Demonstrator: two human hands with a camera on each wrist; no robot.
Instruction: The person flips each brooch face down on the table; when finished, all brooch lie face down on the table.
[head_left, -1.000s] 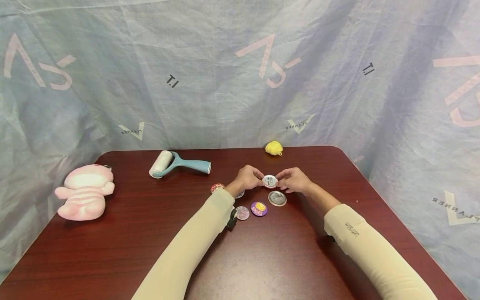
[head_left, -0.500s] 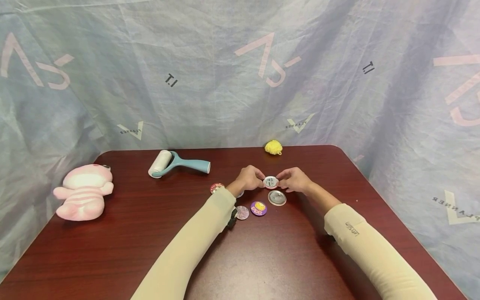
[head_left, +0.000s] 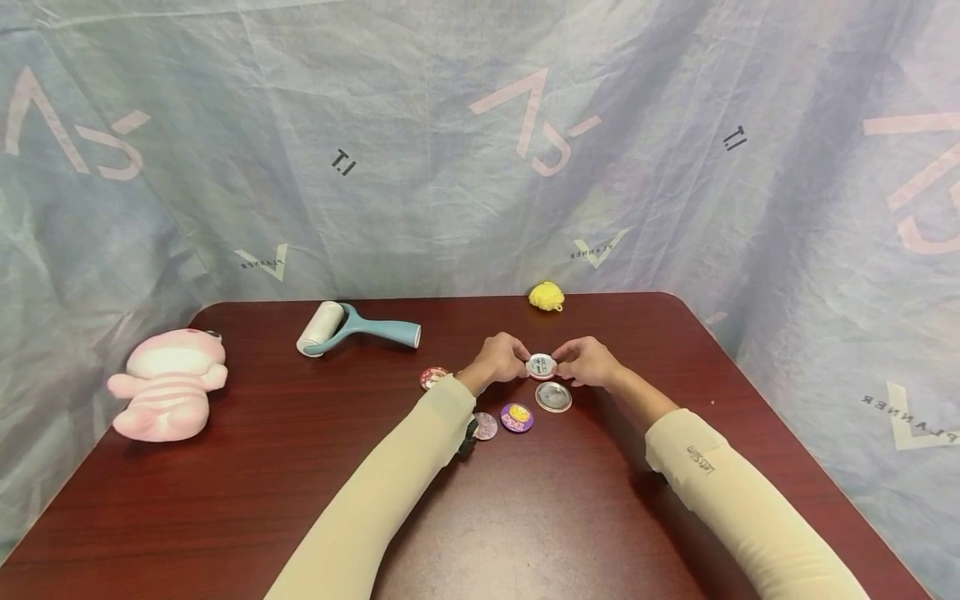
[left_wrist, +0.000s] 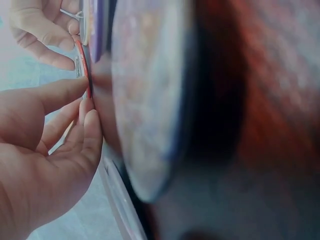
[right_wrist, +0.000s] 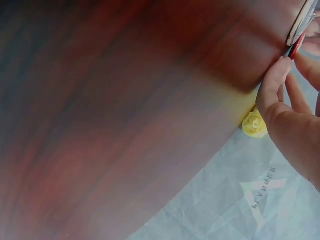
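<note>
A round button badge (head_left: 542, 366), pale with dark print and a red rim, is held by its two edges between my hands. My left hand (head_left: 498, 358) pinches its left edge and my right hand (head_left: 589, 362) pinches the right one. In the left wrist view the red rim (left_wrist: 84, 67) shows edge-on between the fingertips. Just nearer to me lies a badge with its silver back up (head_left: 553, 397). Beside that are a purple badge with a yellow figure (head_left: 517, 417) and a pinkish-grey badge (head_left: 486, 426). A red badge (head_left: 432, 377) is partly hidden by my left forearm.
A lint roller with a blue handle (head_left: 375, 327) lies at the back left of the dark red table (head_left: 247, 500). A pink plush toy (head_left: 167, 385) lies at the left edge. The yellow mesh puff (head_left: 547, 297) sits at the back edge, before a grey curtain (head_left: 420, 167).
Both hands stay nearly in place with the badge between them. The badge has shifted very slightly. Nothing on the table has been moved.
</note>
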